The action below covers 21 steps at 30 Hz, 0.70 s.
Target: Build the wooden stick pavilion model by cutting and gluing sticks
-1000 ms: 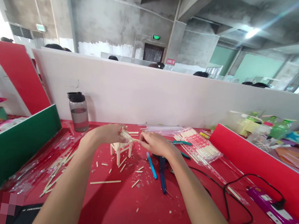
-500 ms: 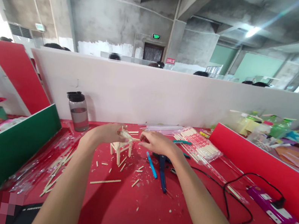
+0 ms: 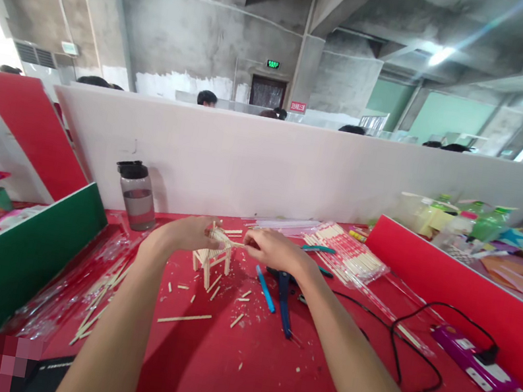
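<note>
A small chair-like model of pale wooden sticks stands upright on the red table. My left hand is closed on its upper left part, with the fingertips partly hidden. Just right of the model, my right hand pinches a thin pale stick that points at the model's top. Short stick pieces and crumbs lie in front of the model. A blue pen and dark blue pliers rest below my right hand.
A water bottle stands back left. Loose sticks and clear wrapping lie beside the green divider. Bundled sticks are at the back right, near a black cable and a purple power strip. Heads show beyond the white partition.
My right hand's fingers have shifted very slightly around the stick. My left hand and the model look the same. A head beyond the partition shows a little higher.
</note>
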{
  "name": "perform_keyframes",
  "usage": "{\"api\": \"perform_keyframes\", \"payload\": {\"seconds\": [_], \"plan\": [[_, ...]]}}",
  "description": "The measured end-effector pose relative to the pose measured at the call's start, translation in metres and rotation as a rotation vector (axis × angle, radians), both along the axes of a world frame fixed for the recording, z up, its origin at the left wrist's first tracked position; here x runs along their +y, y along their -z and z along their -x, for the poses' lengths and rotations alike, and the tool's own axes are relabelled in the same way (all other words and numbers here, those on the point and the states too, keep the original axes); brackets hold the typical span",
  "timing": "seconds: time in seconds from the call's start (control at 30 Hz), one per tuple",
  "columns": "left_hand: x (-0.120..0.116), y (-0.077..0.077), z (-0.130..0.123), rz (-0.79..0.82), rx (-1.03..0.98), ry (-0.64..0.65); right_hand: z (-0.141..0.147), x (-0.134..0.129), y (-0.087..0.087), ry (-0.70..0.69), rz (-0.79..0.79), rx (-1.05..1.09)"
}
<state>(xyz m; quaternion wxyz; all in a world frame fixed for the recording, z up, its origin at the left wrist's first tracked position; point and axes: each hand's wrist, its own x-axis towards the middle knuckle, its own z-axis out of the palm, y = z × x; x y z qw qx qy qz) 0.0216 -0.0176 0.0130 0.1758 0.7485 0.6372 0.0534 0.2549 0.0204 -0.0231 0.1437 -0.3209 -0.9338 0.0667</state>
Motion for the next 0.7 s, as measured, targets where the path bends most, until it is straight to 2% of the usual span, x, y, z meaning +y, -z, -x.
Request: {"api": "perform_keyframes", "payload": {"seconds": [0.43,0.7], "plan": [[-0.0017,-0.0018,-0.0007,0.020,-0.020,-0.002,-0.0016,0.0052,0.0053,-0.063,0.002,-0.028],[-0.0010,-0.0006,0.0005,0.010,-0.012,0.009,-0.0025,0.0025,0.0007,-0.074,-0.045,-0.039]]}}
